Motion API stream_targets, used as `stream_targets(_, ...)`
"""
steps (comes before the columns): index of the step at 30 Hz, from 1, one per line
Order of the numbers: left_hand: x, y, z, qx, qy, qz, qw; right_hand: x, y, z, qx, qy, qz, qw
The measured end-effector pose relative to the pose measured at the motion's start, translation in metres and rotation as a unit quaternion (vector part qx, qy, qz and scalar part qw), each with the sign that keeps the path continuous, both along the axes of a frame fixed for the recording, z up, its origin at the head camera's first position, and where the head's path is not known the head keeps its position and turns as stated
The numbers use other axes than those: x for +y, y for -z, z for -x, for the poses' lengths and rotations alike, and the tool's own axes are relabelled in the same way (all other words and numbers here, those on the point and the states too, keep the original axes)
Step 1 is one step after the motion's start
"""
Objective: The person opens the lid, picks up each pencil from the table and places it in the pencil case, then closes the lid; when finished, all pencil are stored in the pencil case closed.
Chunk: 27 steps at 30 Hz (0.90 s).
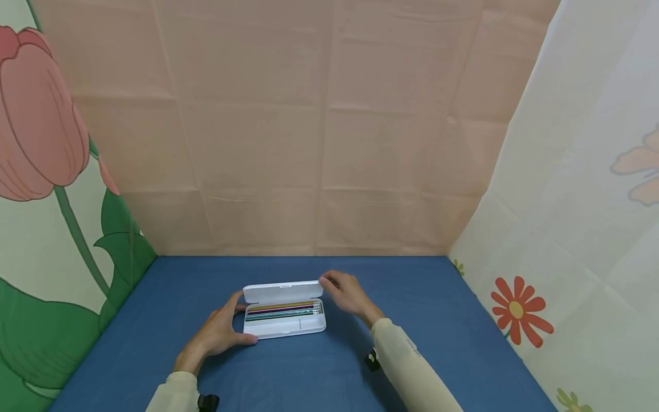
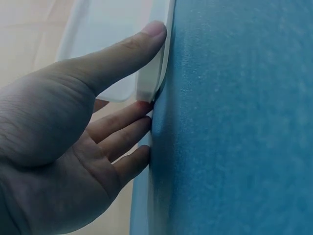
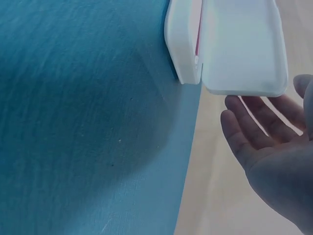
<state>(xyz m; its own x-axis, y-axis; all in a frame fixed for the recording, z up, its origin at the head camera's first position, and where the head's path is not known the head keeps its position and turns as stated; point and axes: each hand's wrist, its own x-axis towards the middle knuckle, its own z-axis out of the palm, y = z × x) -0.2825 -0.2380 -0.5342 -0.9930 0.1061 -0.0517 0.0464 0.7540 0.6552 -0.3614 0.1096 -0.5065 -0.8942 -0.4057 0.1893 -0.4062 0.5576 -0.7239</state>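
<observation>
A white pencil case (image 1: 284, 328) lies on the blue table with its hinged lid (image 1: 282, 293) raised at the back. Several coloured pencils (image 1: 280, 311) lie side by side in its rear compartment. My left hand (image 1: 218, 331) grips the left end of the case, thumb on the front edge and fingers round the far side. In the left wrist view, the thumb (image 2: 142, 44) presses the white case wall. My right hand (image 1: 349, 293) is at the right end of the raised lid. The right wrist view shows its fingertips (image 3: 234, 104) touching the lid's edge from behind, fingers loosely extended, thumb apart from it.
The blue tabletop (image 1: 453, 355) spreads around the case. A beige sheet (image 1: 309, 143) hangs behind it. Flower-printed sheets stand at the left (image 1: 51, 257) and right (image 1: 582, 257) sides.
</observation>
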Motion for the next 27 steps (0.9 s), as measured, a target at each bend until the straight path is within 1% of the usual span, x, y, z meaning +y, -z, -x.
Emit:
stream_targets(4,-0.002,-0.004,-0.001,-0.007,0.009,-0.018,0.9998,0.003,0.002,-0.003,0.008,-0.027,-0.031,0.9991)
stream_targets(7,-0.005,-0.004,0.001,-0.007,0.013,-0.033,0.9993,0.004,0.004,-0.005,0.010,-0.033,-0.045,0.9984)
stream_targets(8,-0.006,-0.004,0.002,-0.006,0.015,-0.035,0.9992,0.004,0.004,-0.006,0.009,-0.035,-0.047,0.9982)
stream_targets(9,-0.010,0.002,0.005,0.008,0.018,-0.035,0.9992,0.004,0.004,-0.006,0.009,-0.037,-0.048,0.9981)
stream_targets(11,-0.011,0.000,0.006,0.014,0.020,-0.032,0.9992,0.005,0.004,-0.008,0.003,-0.042,-0.047,0.9980)
stream_targets(15,-0.010,-0.008,0.006,0.010,0.017,-0.034,0.9992,0.005,0.005,-0.010,-0.006,-0.055,-0.051,0.9972)
stream_targets(16,-0.006,-0.016,0.003,0.000,0.015,-0.035,0.9993,0.005,0.006,-0.010,-0.008,-0.058,-0.051,0.9970)
stream_targets(20,-0.003,-0.022,0.003,0.010,0.019,-0.014,0.9997,0.006,0.008,-0.011,-0.011,-0.070,-0.049,0.9963)
stream_targets(24,-0.002,-0.022,0.004,0.028,0.034,0.012,0.9990,0.007,0.011,-0.012,-0.008,-0.085,-0.051,0.9951)
stream_targets(27,-0.003,-0.020,0.004,0.032,0.038,0.015,0.9987,0.008,0.012,-0.013,-0.012,-0.090,-0.055,0.9943)
